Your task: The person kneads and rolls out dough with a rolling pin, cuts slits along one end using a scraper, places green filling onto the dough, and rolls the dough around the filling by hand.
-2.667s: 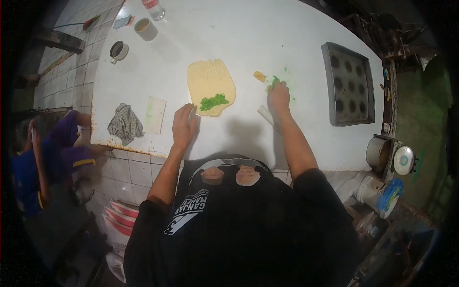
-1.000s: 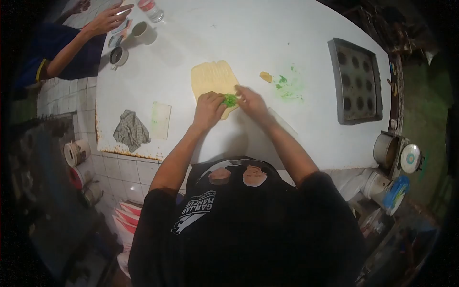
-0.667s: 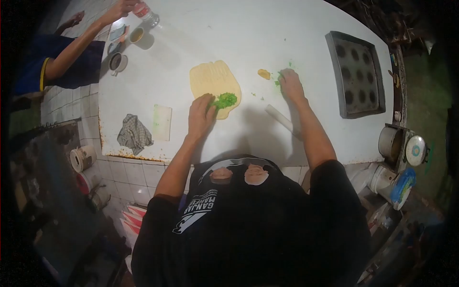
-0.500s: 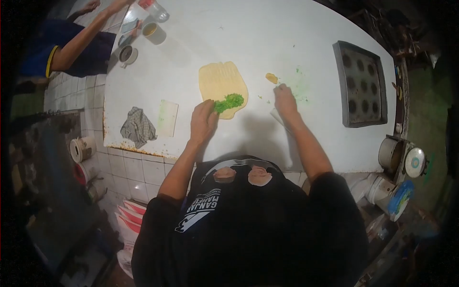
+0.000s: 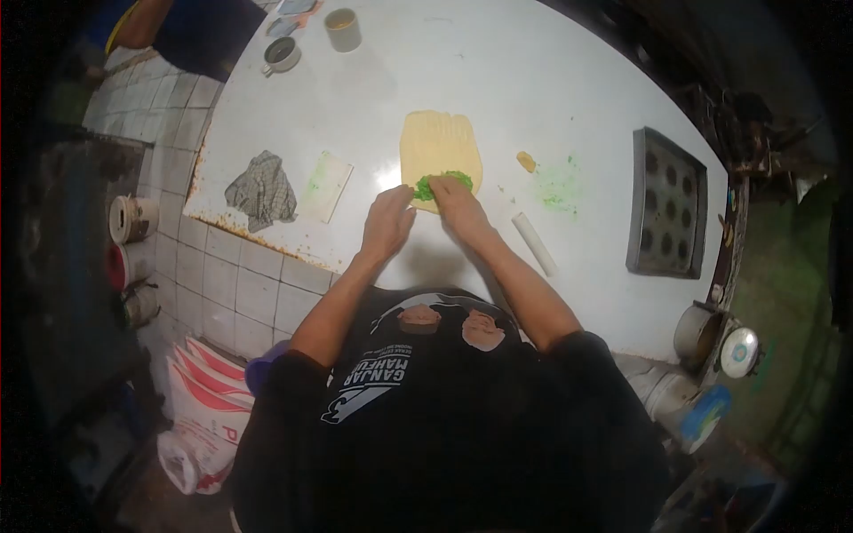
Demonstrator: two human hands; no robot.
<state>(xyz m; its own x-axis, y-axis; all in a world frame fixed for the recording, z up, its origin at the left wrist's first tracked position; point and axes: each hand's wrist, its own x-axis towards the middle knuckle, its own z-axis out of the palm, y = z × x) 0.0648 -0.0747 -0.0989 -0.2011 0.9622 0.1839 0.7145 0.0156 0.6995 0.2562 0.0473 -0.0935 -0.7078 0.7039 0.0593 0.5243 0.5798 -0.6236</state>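
A flat sheet of yellow dough (image 5: pixel 440 142) lies on the white table, with several slits at its far end. Shredded green filling (image 5: pixel 458 177) forms a band across its near part. My left hand (image 5: pixel 388 220) rests at the dough's near left edge, fingers stretched toward the filling and thumb apart. Over the filling's near side lies my right hand (image 5: pixel 459 211), its fingers extended and touching the green shreds. To the right sit a small scrap of dough (image 5: pixel 526 162) and a pale rolling pin (image 5: pixel 534 244).
A dark baking tray (image 5: pixel 635 204) with round marks lies at the right. On the left are a checked cloth (image 5: pixel 261 191) and a pale flat board (image 5: pixel 329 188). Two cups, one grey (image 5: pixel 282 55) and one beige (image 5: pixel 343 32), stand at the far left near another person's arm (image 5: pixel 138 22).
My right hand has moved left from beside the dough scrap onto the green filling. My left hand stays by the dough's edge. The view has shifted, and the rolling pin shows fully.
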